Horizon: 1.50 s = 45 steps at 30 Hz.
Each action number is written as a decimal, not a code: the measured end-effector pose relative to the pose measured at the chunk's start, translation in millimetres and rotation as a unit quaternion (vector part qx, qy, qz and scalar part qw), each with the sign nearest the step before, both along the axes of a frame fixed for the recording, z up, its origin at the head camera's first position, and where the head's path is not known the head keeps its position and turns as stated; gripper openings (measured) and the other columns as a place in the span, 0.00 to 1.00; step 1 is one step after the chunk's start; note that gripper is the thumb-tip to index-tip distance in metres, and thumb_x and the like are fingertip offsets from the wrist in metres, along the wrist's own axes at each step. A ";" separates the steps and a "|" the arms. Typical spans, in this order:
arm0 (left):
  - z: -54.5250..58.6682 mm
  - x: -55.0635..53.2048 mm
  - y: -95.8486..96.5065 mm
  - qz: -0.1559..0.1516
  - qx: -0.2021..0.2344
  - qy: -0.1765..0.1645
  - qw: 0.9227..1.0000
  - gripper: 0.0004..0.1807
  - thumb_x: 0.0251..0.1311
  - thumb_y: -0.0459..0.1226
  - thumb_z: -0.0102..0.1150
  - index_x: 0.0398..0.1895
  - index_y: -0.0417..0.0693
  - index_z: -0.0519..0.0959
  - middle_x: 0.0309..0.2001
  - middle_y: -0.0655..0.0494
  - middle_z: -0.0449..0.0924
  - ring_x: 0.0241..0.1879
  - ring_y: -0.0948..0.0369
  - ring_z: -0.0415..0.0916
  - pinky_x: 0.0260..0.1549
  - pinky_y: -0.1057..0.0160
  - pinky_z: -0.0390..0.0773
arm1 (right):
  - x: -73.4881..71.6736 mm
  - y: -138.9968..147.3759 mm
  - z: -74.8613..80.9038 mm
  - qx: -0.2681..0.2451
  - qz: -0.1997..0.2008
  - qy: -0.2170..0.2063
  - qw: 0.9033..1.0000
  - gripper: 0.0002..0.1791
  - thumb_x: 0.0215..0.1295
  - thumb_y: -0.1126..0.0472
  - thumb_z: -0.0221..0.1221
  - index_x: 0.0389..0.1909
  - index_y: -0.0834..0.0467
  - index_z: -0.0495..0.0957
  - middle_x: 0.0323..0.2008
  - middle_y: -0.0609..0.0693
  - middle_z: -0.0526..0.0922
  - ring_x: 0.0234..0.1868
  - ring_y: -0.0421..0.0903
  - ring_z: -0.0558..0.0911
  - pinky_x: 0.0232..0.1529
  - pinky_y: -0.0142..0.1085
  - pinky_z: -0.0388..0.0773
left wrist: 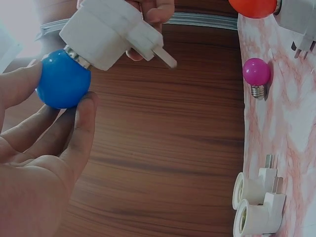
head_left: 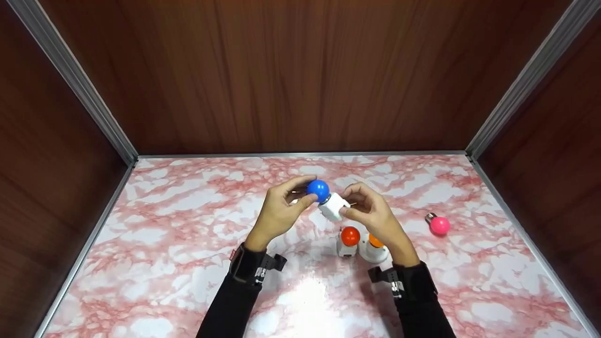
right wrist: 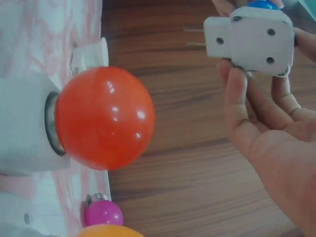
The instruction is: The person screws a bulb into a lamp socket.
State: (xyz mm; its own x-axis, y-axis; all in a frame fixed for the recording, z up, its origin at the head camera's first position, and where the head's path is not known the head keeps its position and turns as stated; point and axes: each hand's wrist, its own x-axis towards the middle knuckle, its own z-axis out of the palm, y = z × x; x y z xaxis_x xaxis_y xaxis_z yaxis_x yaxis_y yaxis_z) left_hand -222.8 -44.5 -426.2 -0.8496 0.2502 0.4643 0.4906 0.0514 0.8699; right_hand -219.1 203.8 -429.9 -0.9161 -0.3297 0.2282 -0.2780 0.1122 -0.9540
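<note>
My left hand [head_left: 278,212] pinches a blue light bulb [head_left: 318,189] between thumb and fingers. My right hand [head_left: 375,213] grips a white plug-in lamp socket [head_left: 333,207] by its body. The bulb's metal screw base sits at the socket's mouth, its threads partly showing in the left wrist view. Both are held up over the table, the bulb tilted up and to the left. Flat plug prongs [left wrist: 165,57] stick out from the socket's side. Its back, with several screw holes, faces the right wrist camera.
Near the right hand stand a red bulb [head_left: 350,236] in a white socket and an orange bulb [head_left: 375,241] in a round white base [head_left: 373,255]. A loose pink bulb [head_left: 440,226] lies farther right. Two bulbless white plug-in sockets [left wrist: 264,212] show in the left wrist view.
</note>
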 end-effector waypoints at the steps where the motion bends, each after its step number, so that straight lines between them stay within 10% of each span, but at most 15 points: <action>1: 0.0 0.0 -0.1 -0.003 0.003 -0.001 1.000 0.23 0.69 0.33 0.68 0.66 0.36 0.81 0.63 0.38 0.85 0.59 0.47 0.86 0.61 0.65 0.87 | 0.1 -0.7 -0.3 0.007 0.004 -0.001 1.000 0.19 0.68 0.70 0.65 0.56 0.70 0.74 0.48 0.48 0.87 0.47 0.41 0.86 0.50 0.29 0.86; 13: -0.2 -3.3 -1.9 -0.023 -0.004 -0.018 1.000 0.24 0.67 0.32 0.70 0.64 0.33 0.81 0.61 0.37 0.86 0.58 0.45 0.86 0.60 0.65 0.87 | 0.7 -7.9 -2.2 0.074 0.011 -0.015 0.997 0.29 0.63 0.68 0.67 0.67 0.68 0.78 0.65 0.67 0.81 0.52 0.47 0.87 0.54 0.26 0.87; 27: -0.3 -3.8 -8.4 -0.048 -0.019 -0.027 0.998 0.21 0.69 0.34 0.68 0.62 0.35 0.82 0.59 0.39 0.87 0.59 0.47 0.87 0.60 0.63 0.88 | 1.8 -16.0 -1.3 0.090 0.026 -0.086 0.992 0.24 0.66 0.62 0.68 0.60 0.65 0.81 0.54 0.60 0.86 0.48 0.47 0.86 0.55 0.35 0.86; 45: -21.7 -24.2 -26.5 0.058 -0.046 -0.042 0.996 0.13 0.70 0.31 0.66 0.54 0.37 0.87 0.52 0.40 0.91 0.50 0.48 0.88 0.47 0.74 0.86 | 22.0 -37.2 -13.1 0.138 -0.056 -0.054 0.987 0.23 0.59 0.62 0.73 0.55 0.64 0.83 0.49 0.59 0.88 0.47 0.45 0.86 0.61 0.47 0.88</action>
State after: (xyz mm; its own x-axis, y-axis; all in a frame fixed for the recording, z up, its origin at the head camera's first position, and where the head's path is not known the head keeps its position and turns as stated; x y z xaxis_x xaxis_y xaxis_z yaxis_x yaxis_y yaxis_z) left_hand -246.9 -71.0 -447.9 -0.9103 0.1858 0.3699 0.4022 0.1850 0.8967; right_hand -197.1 166.6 -443.0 -0.9643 -0.2611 0.0431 -0.1480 0.3971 -0.9058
